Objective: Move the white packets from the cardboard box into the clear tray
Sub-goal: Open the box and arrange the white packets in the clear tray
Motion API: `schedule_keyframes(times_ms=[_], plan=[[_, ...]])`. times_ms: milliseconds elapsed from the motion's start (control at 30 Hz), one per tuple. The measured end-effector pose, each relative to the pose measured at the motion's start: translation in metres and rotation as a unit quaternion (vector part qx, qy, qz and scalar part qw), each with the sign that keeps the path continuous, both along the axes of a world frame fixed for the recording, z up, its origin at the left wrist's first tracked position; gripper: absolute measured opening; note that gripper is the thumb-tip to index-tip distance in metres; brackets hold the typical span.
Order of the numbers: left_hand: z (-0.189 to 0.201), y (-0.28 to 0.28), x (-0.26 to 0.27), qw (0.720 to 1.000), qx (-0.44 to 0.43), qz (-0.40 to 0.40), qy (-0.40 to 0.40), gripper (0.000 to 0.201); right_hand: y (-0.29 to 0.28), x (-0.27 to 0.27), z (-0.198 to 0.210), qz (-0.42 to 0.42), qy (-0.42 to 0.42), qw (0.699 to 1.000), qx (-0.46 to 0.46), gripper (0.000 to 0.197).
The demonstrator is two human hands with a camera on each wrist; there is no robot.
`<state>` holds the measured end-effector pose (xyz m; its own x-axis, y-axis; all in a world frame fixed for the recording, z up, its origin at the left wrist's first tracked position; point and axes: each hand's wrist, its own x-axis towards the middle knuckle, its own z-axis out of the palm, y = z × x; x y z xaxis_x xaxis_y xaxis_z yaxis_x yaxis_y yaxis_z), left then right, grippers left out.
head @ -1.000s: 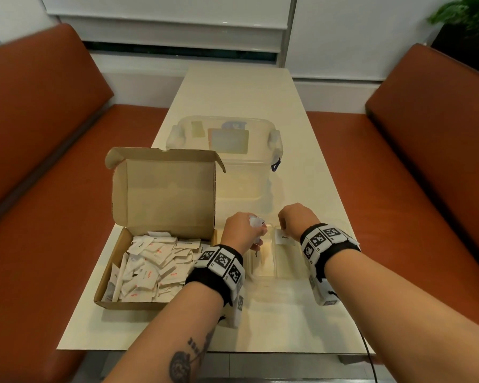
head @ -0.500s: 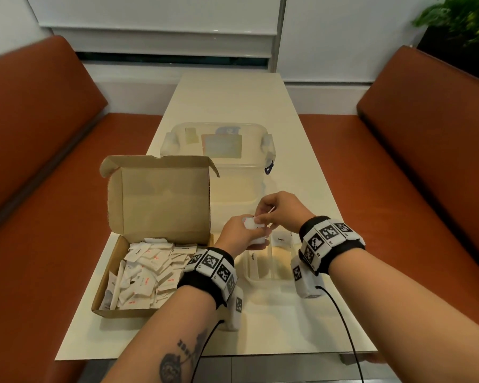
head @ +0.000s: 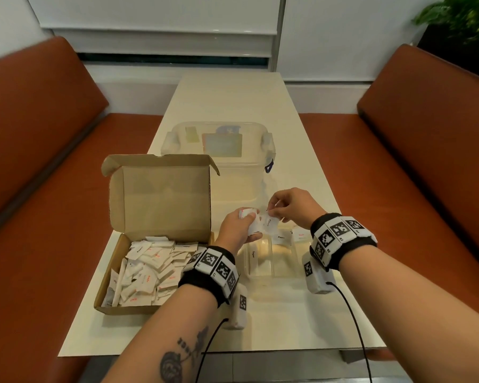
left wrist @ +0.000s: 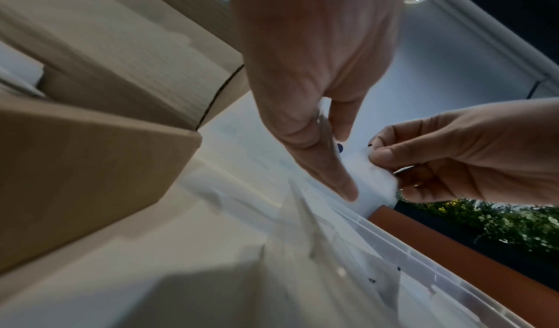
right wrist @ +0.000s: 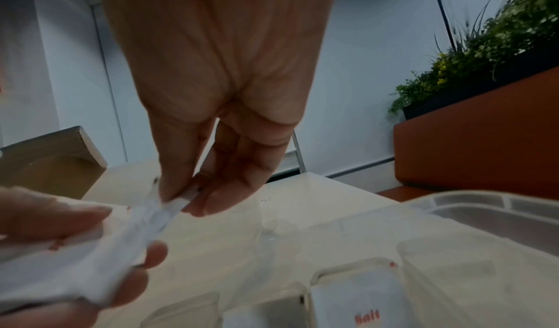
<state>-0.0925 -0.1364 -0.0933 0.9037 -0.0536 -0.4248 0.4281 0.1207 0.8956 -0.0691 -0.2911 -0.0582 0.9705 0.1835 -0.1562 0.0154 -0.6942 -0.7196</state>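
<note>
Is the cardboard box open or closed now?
Open. The cardboard box has its lid standing upright at the back, and the white packets inside are visible.

Cardboard box (head: 155,244) left of clear tray (head: 271,261), on table (head: 288,322).

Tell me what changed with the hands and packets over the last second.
The right hand lifted from the clear tray, moved toward the left hand and now pinches a packet from the bunch the left hand holds. The left hand's grip rose slightly. The cardboard box and lidded tub stayed put.
</note>
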Motion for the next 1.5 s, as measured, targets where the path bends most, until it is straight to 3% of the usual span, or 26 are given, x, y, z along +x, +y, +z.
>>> schedule_keyframes(times_ms=[200, 367, 533, 600, 667, 767, 900, 1033, 1133, 1500], plan=[[-0.001, -0.002, -0.008, 0.998, 0.001, -0.050, -0.024, 0.021, 0.004, 0.002, 0.008, 0.029, -0.011, 0.999, -0.028, 0.004], [-0.003, -0.003, -0.006, 0.999, -0.014, 0.005, -0.031, 0.024, 0.006, -0.003, -0.003, -0.060, 0.004, 0.997, 0.040, 0.026], [-0.008, 0.000, -0.003, 0.999, -0.009, 0.027, -0.029, 0.024, 0.004, -0.006, -0.008, -0.060, 0.063, 0.994, 0.062, 0.018], [-0.012, 0.002, -0.004, 0.999, -0.003, 0.028, -0.029, 0.022, 0.003, -0.002, -0.007, -0.065, 0.043, 0.997, 0.014, 0.015], [-0.017, 0.004, -0.005, 0.999, -0.001, 0.033, -0.025, 0.020, 0.002, 0.001, -0.004, -0.048, 0.018, 0.994, -0.099, 0.009], [-0.021, 0.007, -0.004, 0.999, 0.003, 0.034, -0.012, 0.019, -0.001, 0.004, -0.004, -0.008, 0.035, 0.967, -0.250, 0.012], [-0.021, 0.006, -0.003, 0.999, 0.027, 0.013, -0.015, 0.018, 0.007, 0.004, -0.013, 0.045, 0.056, 0.936, -0.346, 0.020], [-0.020, 0.007, -0.003, 0.998, 0.051, -0.008, -0.037, 0.019, 0.020, 0.007, -0.016, 0.065, 0.066, 0.914, -0.396, 0.011], [-0.020, 0.006, -0.002, 0.997, 0.061, -0.015, -0.037, 0.018, 0.025, 0.009, -0.019, 0.083, 0.067, 0.903, -0.416, 0.020], [-0.021, 0.007, -0.001, 0.996, 0.078, -0.030, -0.040, 0.015, 0.026, 0.004, -0.025, 0.115, 0.058, 0.892, -0.434, 0.011]])
